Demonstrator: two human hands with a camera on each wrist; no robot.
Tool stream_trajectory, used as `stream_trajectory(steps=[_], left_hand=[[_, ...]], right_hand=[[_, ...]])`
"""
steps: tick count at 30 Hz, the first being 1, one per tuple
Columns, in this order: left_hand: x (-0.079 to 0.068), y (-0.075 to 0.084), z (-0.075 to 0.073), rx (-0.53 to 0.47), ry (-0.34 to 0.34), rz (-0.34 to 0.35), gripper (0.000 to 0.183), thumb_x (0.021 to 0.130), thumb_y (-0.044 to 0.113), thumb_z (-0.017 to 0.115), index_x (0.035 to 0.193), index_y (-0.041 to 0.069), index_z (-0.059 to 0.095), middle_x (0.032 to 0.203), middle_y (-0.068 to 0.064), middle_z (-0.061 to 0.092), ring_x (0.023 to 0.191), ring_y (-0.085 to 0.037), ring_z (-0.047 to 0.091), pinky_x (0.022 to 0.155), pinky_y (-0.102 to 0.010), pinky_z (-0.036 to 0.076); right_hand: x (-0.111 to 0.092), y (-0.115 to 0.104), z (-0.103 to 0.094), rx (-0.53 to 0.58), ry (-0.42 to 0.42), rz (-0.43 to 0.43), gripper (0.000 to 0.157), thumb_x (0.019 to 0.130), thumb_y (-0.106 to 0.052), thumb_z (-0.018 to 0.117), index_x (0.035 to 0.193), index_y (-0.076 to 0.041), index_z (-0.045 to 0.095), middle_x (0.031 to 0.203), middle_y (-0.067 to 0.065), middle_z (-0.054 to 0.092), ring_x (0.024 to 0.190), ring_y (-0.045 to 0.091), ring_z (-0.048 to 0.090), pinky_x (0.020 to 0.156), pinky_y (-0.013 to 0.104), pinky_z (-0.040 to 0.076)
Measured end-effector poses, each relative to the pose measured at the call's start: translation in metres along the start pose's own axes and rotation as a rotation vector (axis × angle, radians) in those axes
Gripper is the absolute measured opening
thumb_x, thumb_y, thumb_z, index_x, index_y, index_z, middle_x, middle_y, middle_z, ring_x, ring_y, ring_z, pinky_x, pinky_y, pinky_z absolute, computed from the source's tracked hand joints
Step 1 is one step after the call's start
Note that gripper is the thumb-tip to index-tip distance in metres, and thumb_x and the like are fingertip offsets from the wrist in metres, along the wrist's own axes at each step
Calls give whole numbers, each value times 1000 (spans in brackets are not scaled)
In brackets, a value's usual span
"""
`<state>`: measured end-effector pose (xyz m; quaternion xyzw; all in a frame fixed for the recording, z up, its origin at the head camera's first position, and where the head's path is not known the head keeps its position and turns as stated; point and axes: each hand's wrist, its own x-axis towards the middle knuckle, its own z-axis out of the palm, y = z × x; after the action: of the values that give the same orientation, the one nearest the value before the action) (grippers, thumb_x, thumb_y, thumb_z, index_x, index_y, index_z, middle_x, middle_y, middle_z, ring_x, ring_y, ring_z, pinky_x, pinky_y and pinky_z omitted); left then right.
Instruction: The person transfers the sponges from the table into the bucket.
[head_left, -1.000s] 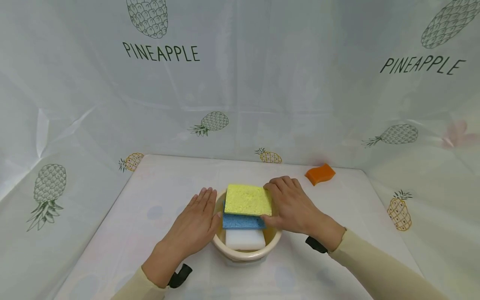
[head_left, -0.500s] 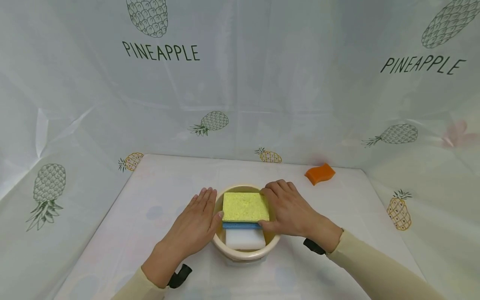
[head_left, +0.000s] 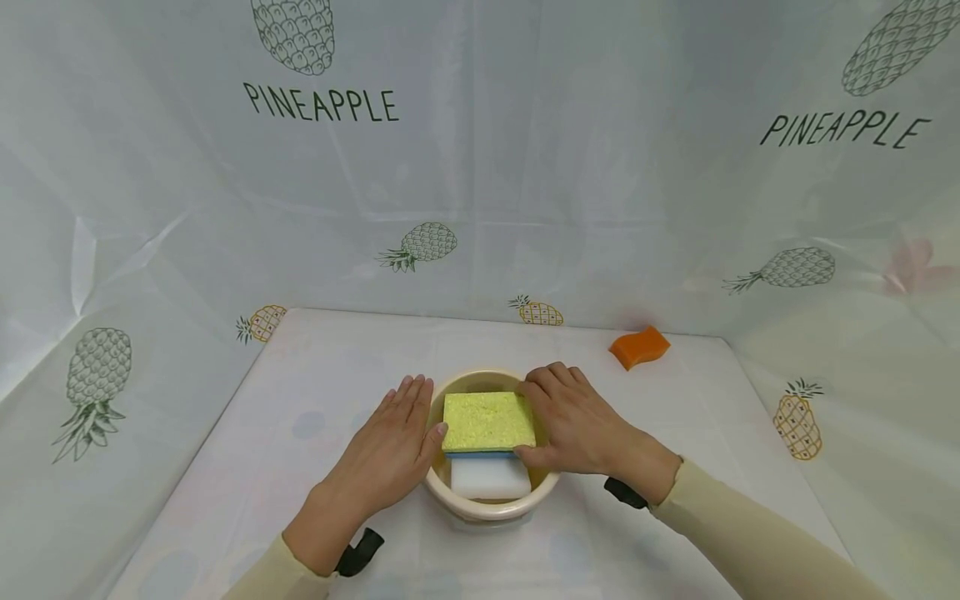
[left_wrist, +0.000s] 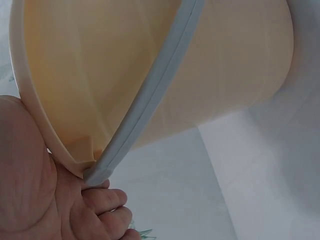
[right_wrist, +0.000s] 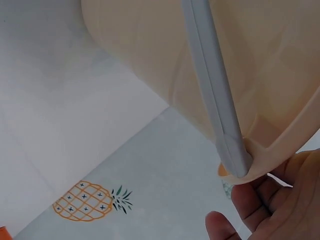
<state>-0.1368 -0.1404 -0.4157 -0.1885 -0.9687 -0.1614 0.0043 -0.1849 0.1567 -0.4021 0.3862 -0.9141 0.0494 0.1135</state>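
Note:
A cream bucket (head_left: 486, 510) with a grey handle (left_wrist: 150, 90) stands at the middle of the table. Inside it are a white sponge (head_left: 491, 477) at the near side, a blue sponge (head_left: 480, 455) mostly covered, and a yellow sponge (head_left: 489, 422) above the blue one. My right hand (head_left: 581, 421) pinches the yellow sponge's right end between thumb and fingers, over the bucket's right rim. At the left rim, my left hand (head_left: 390, 450) rests against the bucket with its fingers straight. Neither wrist view shows the sponges; both show the bucket's outer wall.
An orange wavy sponge (head_left: 640, 347) lies at the back right of the white table (head_left: 337, 350). Pineapple-printed sheeting (head_left: 585, 167) hangs behind and at both sides. Black wrist straps (head_left: 362, 552) show below the hands.
The yellow sponge has come down and nearer in my right hand, covering most of the blue sponge. More of the bucket's far rim shows. My left hand has stayed put.

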Motion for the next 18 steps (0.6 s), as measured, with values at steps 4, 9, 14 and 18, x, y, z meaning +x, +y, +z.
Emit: stream_trajectory(steps=[4,9,14,18], left_hand=[[0,0,1,8,5,6,72,113,44,40,164,-6,29,171,-24,30,162,-38,22,132,-53,23],[1,-1,1,14,11,10,71,113,44,40,163,-6,29,170,-24,30,161,-38,23,132,-53,23],[1,-1,2,13,10,10,71,113,44,40,163,-6,30,170,-24,30,161,-38,23,132,-53,23],[0,-1,2,14,9,12,71,114,44,40,163,-6,30,170,-24,30,161,-38,23,132,-53,23]], right_hand=[[0,0,0,-13,-6,-6,70,83,-63,73,127,-10,66,122,3,60,111,22,50,90,37,43],[1,-1,-1,-13,-29,2,71,84,-64,73,129,-10,65,123,4,59,112,22,50,90,37,43],[1,-1,-2,-10,-55,16,71,84,-65,74,130,-10,65,124,4,59,112,23,49,90,37,42],[2,-2,-2,-8,-71,25,71,84,-65,74,129,-11,66,125,5,58,111,23,49,89,37,42]])
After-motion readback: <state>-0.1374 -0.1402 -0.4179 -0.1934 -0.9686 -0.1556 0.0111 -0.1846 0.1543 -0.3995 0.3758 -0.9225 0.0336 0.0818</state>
